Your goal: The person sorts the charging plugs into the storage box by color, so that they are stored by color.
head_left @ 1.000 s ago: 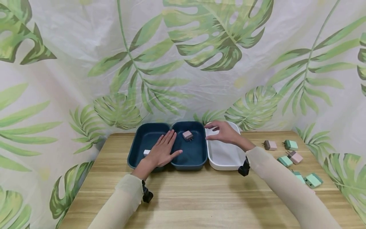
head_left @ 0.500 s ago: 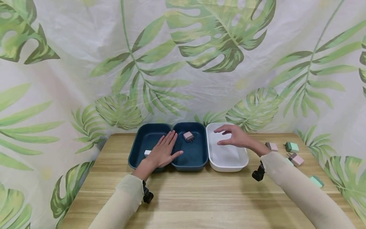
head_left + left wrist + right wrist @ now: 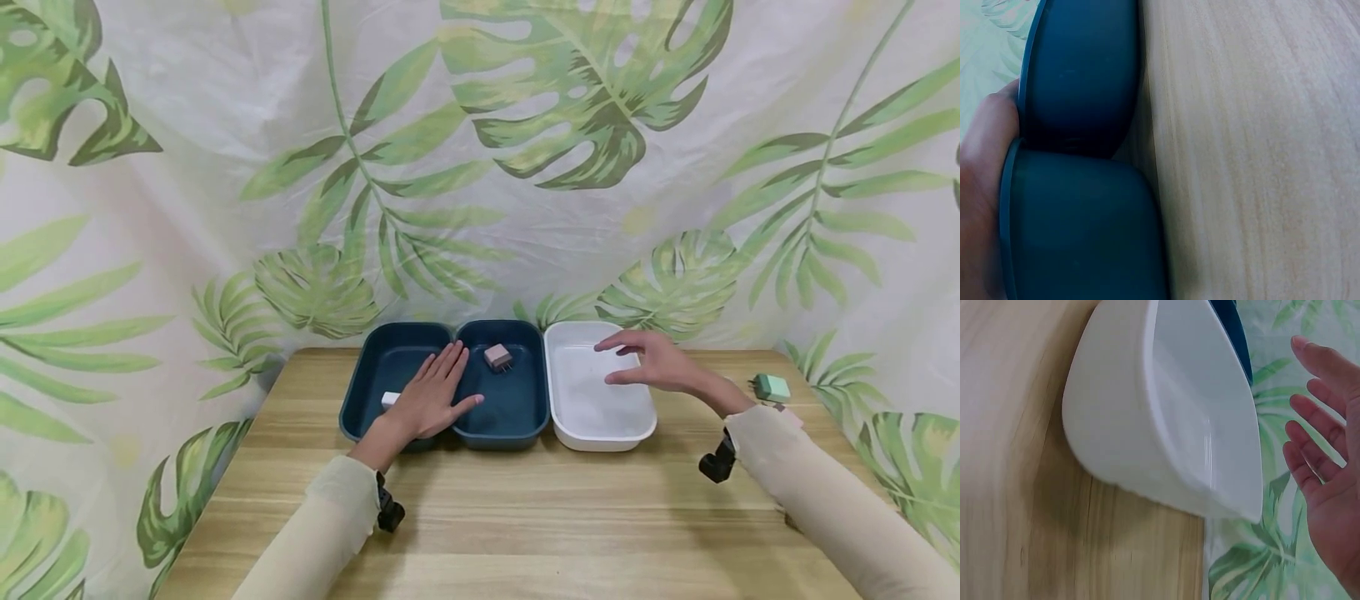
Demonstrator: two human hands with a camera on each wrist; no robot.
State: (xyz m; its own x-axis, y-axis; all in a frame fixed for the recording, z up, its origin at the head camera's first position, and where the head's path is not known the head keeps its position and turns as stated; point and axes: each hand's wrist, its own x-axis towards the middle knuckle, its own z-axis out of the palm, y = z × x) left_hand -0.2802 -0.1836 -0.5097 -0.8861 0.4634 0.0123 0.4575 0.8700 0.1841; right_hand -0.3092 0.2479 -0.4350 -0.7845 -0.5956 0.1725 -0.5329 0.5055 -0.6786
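Note:
My left hand (image 3: 431,392) rests with straight fingers across the adjoining rims of the left dark blue bin (image 3: 358,379) and the middle dark blue bin (image 3: 498,437). In the left wrist view, part of that hand (image 3: 985,169) shows along the bins' rims. A pink plug charger (image 3: 497,357) with its prongs out lies in the middle bin. Part of a white block (image 3: 389,400) shows in the left bin beside my left wrist. Over the white bin (image 3: 592,437) hovers my right hand (image 3: 656,361), thumb and fingers apart and holding nothing; the right wrist view shows its palm (image 3: 1335,519) bare.
A mint green plug charger (image 3: 771,387) lies on the wooden table (image 3: 525,517) at the right. My right sleeve (image 3: 832,492) covers most of a pink charger (image 3: 792,416) near it. A leaf-patterned cloth (image 3: 420,167) hangs behind the table.
My right hand has moved right, from the left rim of the white bin toward its right side. Its sleeve now hides most of the chargers on the table. My left hand stays put.

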